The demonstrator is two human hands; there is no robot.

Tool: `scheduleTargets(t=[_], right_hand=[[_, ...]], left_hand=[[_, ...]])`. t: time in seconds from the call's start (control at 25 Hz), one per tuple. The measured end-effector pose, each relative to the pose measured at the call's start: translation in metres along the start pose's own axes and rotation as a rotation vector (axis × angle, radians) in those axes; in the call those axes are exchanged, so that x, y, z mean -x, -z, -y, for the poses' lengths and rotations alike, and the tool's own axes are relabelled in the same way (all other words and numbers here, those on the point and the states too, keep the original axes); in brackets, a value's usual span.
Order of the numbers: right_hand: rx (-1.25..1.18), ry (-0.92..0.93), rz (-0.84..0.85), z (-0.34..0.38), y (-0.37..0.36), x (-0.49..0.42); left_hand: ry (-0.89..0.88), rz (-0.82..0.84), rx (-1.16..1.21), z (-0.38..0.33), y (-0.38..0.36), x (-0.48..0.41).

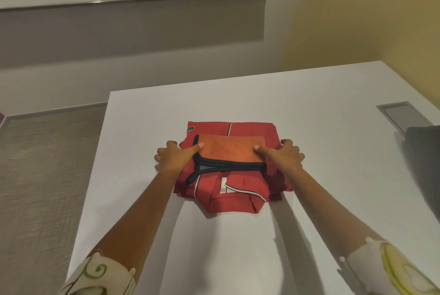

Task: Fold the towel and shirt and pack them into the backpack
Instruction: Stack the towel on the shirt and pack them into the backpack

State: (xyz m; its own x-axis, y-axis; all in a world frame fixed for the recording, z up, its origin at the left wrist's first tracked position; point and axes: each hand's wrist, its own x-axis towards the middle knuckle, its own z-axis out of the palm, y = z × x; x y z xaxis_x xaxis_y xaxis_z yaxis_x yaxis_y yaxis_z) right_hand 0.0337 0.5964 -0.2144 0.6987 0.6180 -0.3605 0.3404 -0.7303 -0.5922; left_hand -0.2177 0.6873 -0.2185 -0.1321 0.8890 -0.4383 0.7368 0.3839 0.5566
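Note:
A folded red shirt with a white stripe and a small green logo lies in the middle of the white table. On top of it sits a folded orange towel edged in dark blue. My left hand grips the left side of the stack, thumb pressed on the towel, fingers curled under the shirt's edge. My right hand grips the right side the same way. The dark grey backpack shows only partly at the right edge of the table.
A grey rectangular inset plate sits in the tabletop at the far right, behind the backpack. The table's left edge drops to a beige carpeted floor. A wall with a lowered blind stands behind.

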Motion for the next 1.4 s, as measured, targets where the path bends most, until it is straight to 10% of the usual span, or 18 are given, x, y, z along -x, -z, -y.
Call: scheduleTargets(t=[0.2,1.4], right_hand=[[-0.07,-0.066,0.132,-0.008,-0.012,-0.004],[0.099,0.099,0.291,0.014,-0.089,0.136]], left_hand=[[0.029,0.229,0.258,0.008,-0.007,0.004],[0.239,0.11,0.119,0.135,0.088,0.068]])
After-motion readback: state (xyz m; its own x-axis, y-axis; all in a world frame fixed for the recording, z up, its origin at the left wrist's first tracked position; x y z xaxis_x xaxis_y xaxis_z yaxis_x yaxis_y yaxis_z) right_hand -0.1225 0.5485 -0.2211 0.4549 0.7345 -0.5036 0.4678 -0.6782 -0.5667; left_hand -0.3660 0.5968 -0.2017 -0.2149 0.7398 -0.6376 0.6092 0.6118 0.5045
